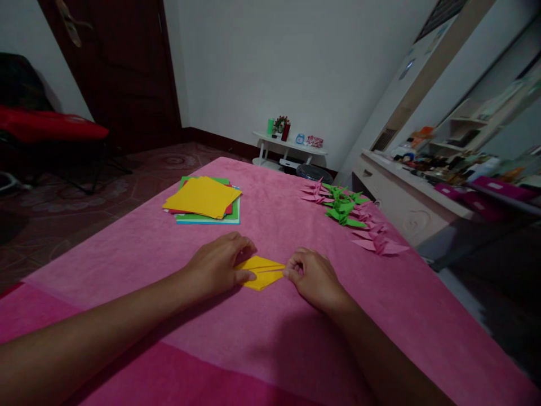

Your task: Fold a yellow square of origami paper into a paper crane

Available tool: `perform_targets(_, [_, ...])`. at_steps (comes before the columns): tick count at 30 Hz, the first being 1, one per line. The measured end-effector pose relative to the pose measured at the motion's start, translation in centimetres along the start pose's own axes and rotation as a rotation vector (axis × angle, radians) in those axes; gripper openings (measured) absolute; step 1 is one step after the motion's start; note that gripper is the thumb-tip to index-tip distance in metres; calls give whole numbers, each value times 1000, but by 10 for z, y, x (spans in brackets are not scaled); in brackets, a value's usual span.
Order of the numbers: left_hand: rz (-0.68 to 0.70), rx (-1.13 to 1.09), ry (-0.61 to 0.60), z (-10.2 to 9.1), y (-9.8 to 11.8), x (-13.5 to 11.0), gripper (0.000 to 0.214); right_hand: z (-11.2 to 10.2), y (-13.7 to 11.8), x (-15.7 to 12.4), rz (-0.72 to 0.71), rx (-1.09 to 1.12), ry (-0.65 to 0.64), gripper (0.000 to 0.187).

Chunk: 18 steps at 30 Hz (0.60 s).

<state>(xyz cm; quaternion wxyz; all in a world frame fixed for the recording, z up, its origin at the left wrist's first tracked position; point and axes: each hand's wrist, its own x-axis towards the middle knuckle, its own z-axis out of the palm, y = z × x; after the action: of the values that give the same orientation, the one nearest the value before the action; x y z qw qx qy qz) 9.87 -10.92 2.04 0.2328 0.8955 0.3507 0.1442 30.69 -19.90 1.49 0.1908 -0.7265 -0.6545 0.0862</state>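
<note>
A yellow piece of folded origami paper (261, 276), kite-shaped with a slit along its middle, lies on the pink cloth between my hands. My left hand (222, 262) grips its left end, thumb on top and fingers curled behind the far edge. At the pointed right end, my right hand (315, 279) pinches the tip between thumb and curled fingers. Beyond my left hand sits a stack of square paper (203, 197), yellow on top, with red, green, white and blue edges showing below.
Several folded paper cranes, pink (379, 242) and green (341, 210), stand along the right side of the pink-covered table (169, 316). A white shelf (291, 144) with small items is by the wall. A cluttered dresser (414, 186) stands right; a red chair (51, 124) left.
</note>
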Motion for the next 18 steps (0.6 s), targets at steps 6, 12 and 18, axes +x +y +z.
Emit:
perform_targets(6, [-44,-131,-153,-2,-7,3,48,5,2,-7,-48,38,87,9])
perform_targets(12, [-59,-179,-172,-3,-6,2,36,11,1,-11,-76,107,151,12])
perform_targets(18, [-60,-563,-187,8,-10,4,31,12,0,-14,-85,232,257,11])
